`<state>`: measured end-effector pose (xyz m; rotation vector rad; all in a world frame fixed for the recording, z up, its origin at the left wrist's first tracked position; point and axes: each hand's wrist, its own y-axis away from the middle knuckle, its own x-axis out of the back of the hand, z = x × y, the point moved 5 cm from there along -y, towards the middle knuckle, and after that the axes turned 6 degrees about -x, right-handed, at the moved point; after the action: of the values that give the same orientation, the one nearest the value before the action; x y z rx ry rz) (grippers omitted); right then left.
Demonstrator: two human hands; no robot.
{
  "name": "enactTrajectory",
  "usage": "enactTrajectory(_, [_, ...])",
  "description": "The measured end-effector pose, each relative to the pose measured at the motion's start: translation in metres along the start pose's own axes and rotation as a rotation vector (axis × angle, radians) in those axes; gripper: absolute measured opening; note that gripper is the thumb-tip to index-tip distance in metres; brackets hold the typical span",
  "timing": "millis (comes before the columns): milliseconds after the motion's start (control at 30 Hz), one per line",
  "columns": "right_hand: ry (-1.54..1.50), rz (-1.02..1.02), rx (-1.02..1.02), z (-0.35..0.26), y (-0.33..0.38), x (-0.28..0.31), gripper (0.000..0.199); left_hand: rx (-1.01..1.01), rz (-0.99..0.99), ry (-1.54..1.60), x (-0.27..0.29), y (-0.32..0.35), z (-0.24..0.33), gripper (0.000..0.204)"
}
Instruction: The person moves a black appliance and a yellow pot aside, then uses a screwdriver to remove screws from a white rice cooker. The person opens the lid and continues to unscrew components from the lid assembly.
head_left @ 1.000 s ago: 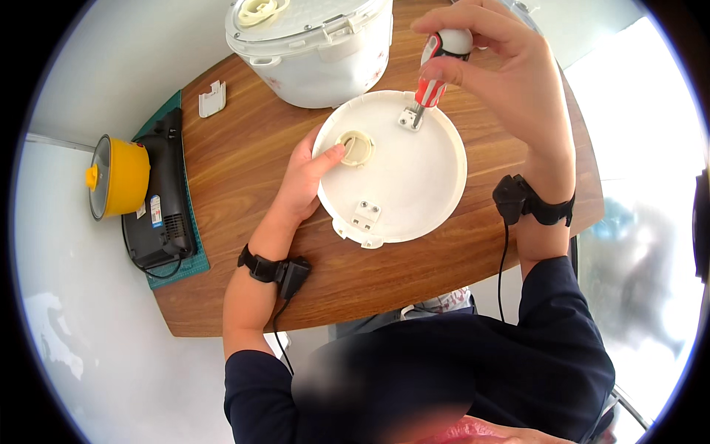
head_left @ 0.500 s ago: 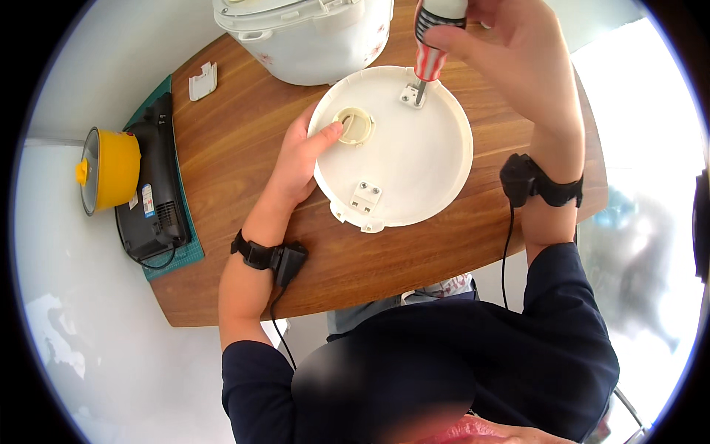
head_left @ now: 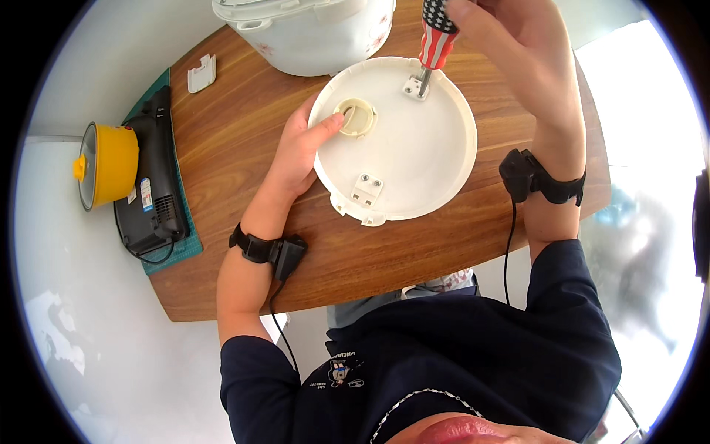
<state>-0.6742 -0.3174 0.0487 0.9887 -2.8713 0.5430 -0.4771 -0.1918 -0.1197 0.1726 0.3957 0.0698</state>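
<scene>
A round white plastic cover [head_left: 414, 163] is tilted over the wooden table. Its left rim is in my left hand [head_left: 299, 152], whose thumb lies over the edge by a cream ring-shaped fitting [head_left: 359, 118]. At the top edge of the view, my right hand [head_left: 521, 55] is closed around the handle of a screwdriver [head_left: 438, 44] patterned with stars and red and white stripes. The screwdriver's tip rests at a small white bracket [head_left: 416, 87] near the cover's far rim. Another bracket [head_left: 367, 191] with two screws sits near the near rim.
Behind the cover stands a white rice cooker [head_left: 318, 37] with a flower print. A small white plastic piece [head_left: 201, 74] lies at the far left. At the left edge, a yellow pot [head_left: 117, 164] stands by a black appliance [head_left: 157, 192] on a green mat [head_left: 191, 243].
The handle's pattern, blurred earlier, now shows stars, and my right fingers have shifted on it. The screwdriver stays at the far bracket. The whole view has shifted slightly.
</scene>
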Motion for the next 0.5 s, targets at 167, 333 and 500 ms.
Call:
enactTrajectory(167, [0.152, 0.157, 0.025, -0.013, 0.002, -0.020, 0.041, -0.005, 0.015, -0.010, 0.004, 0.003, -0.001, 0.047])
enactTrajectory(333, [0.079, 0.057, 0.118, 0.002, 0.004, -0.004, 0.051, 0.003, 0.010, 0.010, -0.002, 0.000, 0.000, 0.047])
enactTrajectory(500, [0.072, 0.002, -0.012, -0.009, 0.003, -0.006, 0.042, 0.000, 0.013, 0.004, -0.001, 0.001, 0.000, 0.047])
